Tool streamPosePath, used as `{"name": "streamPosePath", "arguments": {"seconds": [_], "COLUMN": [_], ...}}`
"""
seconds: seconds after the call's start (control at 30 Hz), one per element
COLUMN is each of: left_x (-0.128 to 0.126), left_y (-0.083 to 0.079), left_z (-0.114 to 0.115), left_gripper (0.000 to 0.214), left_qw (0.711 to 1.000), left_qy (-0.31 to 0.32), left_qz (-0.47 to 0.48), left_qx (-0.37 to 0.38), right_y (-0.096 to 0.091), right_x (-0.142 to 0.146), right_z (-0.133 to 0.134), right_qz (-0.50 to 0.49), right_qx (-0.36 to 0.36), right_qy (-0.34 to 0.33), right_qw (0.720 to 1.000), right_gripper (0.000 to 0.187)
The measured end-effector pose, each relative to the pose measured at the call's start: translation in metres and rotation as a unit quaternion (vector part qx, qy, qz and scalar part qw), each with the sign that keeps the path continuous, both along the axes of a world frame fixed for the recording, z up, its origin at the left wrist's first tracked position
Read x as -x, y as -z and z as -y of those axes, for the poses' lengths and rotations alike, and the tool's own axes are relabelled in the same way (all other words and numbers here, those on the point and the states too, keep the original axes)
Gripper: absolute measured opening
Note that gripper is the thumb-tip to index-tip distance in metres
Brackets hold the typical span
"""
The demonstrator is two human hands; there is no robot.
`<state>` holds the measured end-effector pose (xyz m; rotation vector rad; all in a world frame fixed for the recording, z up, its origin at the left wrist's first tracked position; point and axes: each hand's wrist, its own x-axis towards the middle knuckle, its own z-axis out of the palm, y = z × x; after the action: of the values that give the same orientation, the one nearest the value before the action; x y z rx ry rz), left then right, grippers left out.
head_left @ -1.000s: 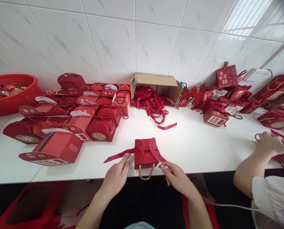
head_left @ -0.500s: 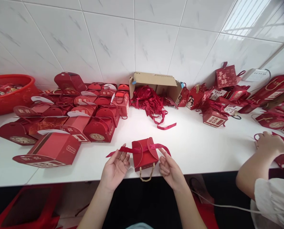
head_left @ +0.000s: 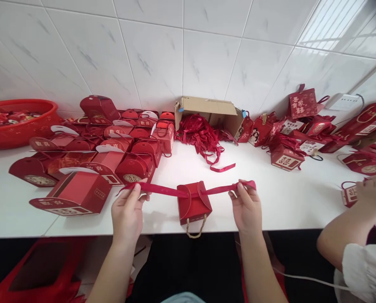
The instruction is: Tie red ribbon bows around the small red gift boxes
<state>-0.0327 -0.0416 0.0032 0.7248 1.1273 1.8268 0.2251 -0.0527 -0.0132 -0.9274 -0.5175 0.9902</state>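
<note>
A small red gift box (head_left: 194, 206) with a twisted cord handle (head_left: 194, 235) stands at the table's front edge. A red ribbon (head_left: 162, 189) runs through its top flaps and stretches out to both sides. My left hand (head_left: 128, 210) pinches the ribbon's left end, and my right hand (head_left: 246, 206) pinches its right end. The ribbon is nearly straight between my hands, and neither hand touches the box.
Red boxes (head_left: 80, 189) crowd the left, beside a red basin (head_left: 23, 130) of small packets. Loose ribbons (head_left: 200, 130) spill from a cardboard box (head_left: 206, 103). More decorated boxes (head_left: 287, 155) stand right, near a co-worker's hand (head_left: 374, 193).
My hands have moved apart and closed on the two ribbon ends, drawing the ribbon out sideways. Half a second ago the hands lay beside the box with looser fingers.
</note>
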Motion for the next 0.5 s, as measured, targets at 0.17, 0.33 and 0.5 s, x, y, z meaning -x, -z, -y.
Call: {"name": "streamPosePath", "arguments": {"seconds": [0.17, 0.33, 0.5], "left_x": [-0.005, -0.018, -0.027], "left_y": [-0.036, -0.068, -0.085], "left_z": [-0.009, -0.018, -0.026], "left_gripper": [0.019, 0.017, 0.012], "left_qw": [0.992, 0.975, 0.971], "left_qy": [-0.003, -0.005, 0.049], "left_qz": [-0.088, -0.138, -0.141], "left_qx": [-0.094, -0.172, -0.189], "right_y": [-0.038, -0.067, -0.088], "right_x": [0.0, 0.002, 0.005], "right_z": [-0.005, -0.009, -0.01], "right_qz": [0.118, 0.24, 0.299], "right_qx": [-0.081, -0.119, -0.153], "right_qy": [0.03, 0.034, 0.032], "right_qw": [0.989, 0.963, 0.941], "right_gripper": [0.013, 0.016, 0.02]}}
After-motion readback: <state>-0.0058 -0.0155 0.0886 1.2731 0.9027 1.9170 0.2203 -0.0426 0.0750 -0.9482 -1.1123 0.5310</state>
